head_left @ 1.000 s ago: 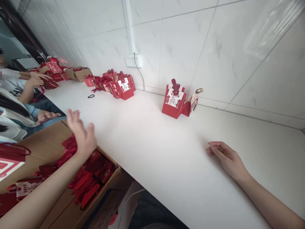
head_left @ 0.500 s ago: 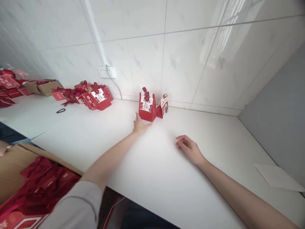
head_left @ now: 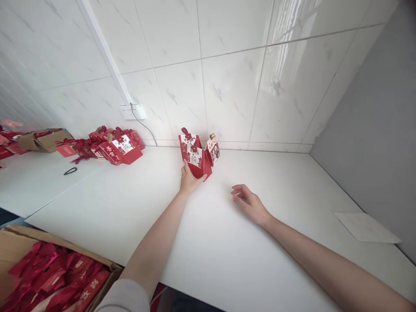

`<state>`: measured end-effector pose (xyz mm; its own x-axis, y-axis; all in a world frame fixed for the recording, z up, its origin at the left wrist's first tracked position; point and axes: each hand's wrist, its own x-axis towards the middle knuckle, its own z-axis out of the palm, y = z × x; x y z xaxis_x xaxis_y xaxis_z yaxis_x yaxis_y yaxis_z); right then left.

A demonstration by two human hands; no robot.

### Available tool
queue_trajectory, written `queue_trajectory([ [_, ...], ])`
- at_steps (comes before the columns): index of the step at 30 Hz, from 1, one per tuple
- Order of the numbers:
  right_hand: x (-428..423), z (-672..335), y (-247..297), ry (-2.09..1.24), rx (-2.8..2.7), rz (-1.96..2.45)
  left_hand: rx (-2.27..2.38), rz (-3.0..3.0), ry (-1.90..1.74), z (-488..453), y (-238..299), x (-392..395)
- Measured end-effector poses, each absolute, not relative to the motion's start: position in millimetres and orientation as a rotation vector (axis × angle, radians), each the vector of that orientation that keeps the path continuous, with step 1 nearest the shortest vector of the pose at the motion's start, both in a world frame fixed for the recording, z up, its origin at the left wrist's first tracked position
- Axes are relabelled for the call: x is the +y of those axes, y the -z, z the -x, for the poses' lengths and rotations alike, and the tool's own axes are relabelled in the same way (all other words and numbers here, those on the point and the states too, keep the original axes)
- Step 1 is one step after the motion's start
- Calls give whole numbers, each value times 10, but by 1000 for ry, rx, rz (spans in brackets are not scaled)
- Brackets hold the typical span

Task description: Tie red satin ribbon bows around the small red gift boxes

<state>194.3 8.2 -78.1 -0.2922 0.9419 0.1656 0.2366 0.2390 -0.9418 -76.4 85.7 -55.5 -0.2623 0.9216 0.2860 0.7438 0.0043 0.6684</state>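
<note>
My left hand (head_left: 191,178) grips the lower part of a red gift box (head_left: 199,172), with its thumb at the right side and its fingers along the left edge. This box has a white label with red characters and leans back toward the hand. Close behind it stands a similar red gift box (head_left: 182,149) with a dark red ribbon loop on top. Just to the right is a smaller red and cream box (head_left: 213,150) with a gold-coloured top. My right hand (head_left: 249,203) rests over the table, loosely curled, holding nothing.
Several red gift boxes (head_left: 120,149) lie in a heap near the wall socket (head_left: 132,112). A carton (head_left: 45,141) stands farther left, and a black loop (head_left: 70,171) lies on the white table (head_left: 208,242). Another carton (head_left: 115,268) holds red boxes and ribbons. White paper (head_left: 367,227) lies right.
My left hand has closed on the front red box and tilted it, so a second one shows behind it. My right hand keeps its loose curl. The camera view has shifted.
</note>
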Motion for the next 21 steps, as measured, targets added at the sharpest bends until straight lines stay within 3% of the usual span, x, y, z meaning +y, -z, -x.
queue_trajectory([
  [4, 63, -1953, 724, -1098, -1641, 1043, 1973, -2017, -1009, 594, 484, 475],
  [7, 47, -1967, 683, -1165, -1565, 947, 1852, -2106, -1195, 497, 345, 241],
  [13, 4, -1961, 649, -1228, -1566, 896, 1156, -1851, -1403, 298, 116, 15],
  [21, -192, -1846, 577, -804, -1650, 810, 1007, -1487, -1431, 216, -20, -87],
])
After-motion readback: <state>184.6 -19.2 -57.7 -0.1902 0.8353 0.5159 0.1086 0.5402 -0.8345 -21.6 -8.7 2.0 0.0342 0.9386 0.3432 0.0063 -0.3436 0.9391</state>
